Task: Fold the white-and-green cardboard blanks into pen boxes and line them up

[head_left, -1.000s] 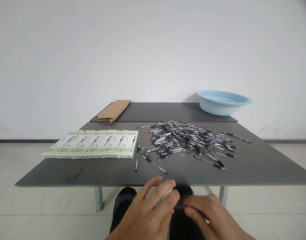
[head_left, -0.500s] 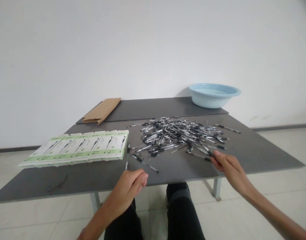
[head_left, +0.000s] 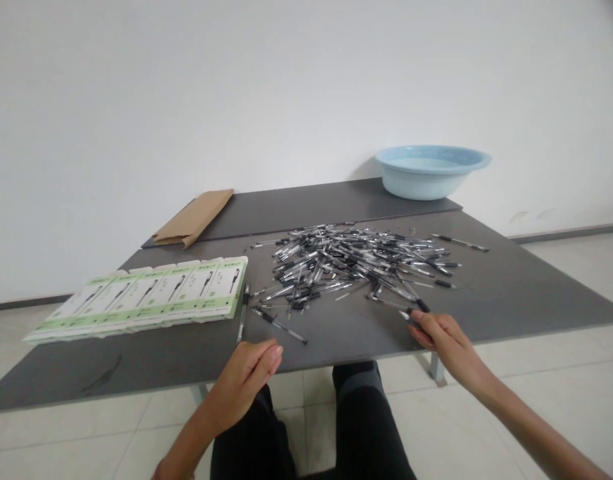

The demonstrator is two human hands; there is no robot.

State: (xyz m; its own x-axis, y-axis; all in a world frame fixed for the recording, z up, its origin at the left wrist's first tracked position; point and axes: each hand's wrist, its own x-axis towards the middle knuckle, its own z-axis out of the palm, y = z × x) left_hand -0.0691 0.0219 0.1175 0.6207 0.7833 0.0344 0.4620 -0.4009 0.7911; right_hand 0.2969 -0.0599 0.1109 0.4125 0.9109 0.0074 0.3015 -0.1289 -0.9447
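A large heap of clear-barrelled pens with black grips (head_left: pixel 336 257) spreads over the middle of the table. At its near right side my right hand (head_left: pixel 443 340) is closed on a pen (head_left: pixel 406 319), whose tip points left out of my fingers. My left hand (head_left: pixel 251 373) is curled closed at the table's front edge; what it may hold is hidden. Just beyond it lie one loose pen (head_left: pixel 243 310) and another, slanting pen (head_left: pixel 281 325). Left of these, green-and-white pen boxes (head_left: pixel 151 293) lie overlapping in a row.
A brown paper bag (head_left: pixel 196 217) lies flat at the back left of the dark grey table (head_left: pixel 346 343). On the back right stands a light blue basin (head_left: pixel 421 181). A single pen (head_left: pixel 460 243) lies apart, right of the heap. Behind the table is a white wall.
My right hand has drawn back slightly from the heap's edge toward me, with a pen now sticking out of its fingers. My left hand stays closed. The view has shifted slightly.
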